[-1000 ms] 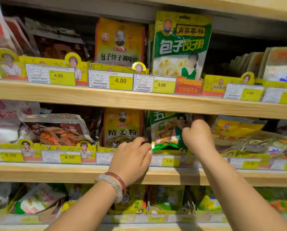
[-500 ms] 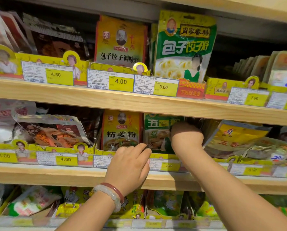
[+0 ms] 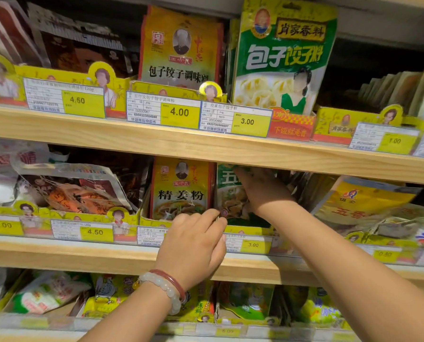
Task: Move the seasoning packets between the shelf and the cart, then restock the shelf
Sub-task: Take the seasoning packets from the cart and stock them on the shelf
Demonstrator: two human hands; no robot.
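On the middle shelf (image 3: 82, 257), a green seasoning packet (image 3: 230, 196) stands upright in a yellow display box (image 3: 245, 229). My right hand (image 3: 262, 188) reaches in under the upper shelf board and grips the packet's top; its fingertips are hidden behind the packets. Against the front of the box lies my left hand (image 3: 193, 245), with white and red bracelets on the wrist. Its fingertips touch the packet's lower left corner and hold nothing. No cart is in view.
A yellow ginger-powder packet (image 3: 180, 191) stands just left of the green one. Slumped yellow packets (image 3: 364, 201) lie to the right. The upper shelf board (image 3: 132, 144) hangs low over my right hand and carries a tall green packet (image 3: 282, 58). More packets fill the bottom shelf.
My right hand has gone up and deeper into the shelf, bringing the tilted green packet upright in its box. My left hand has stayed at the box front.
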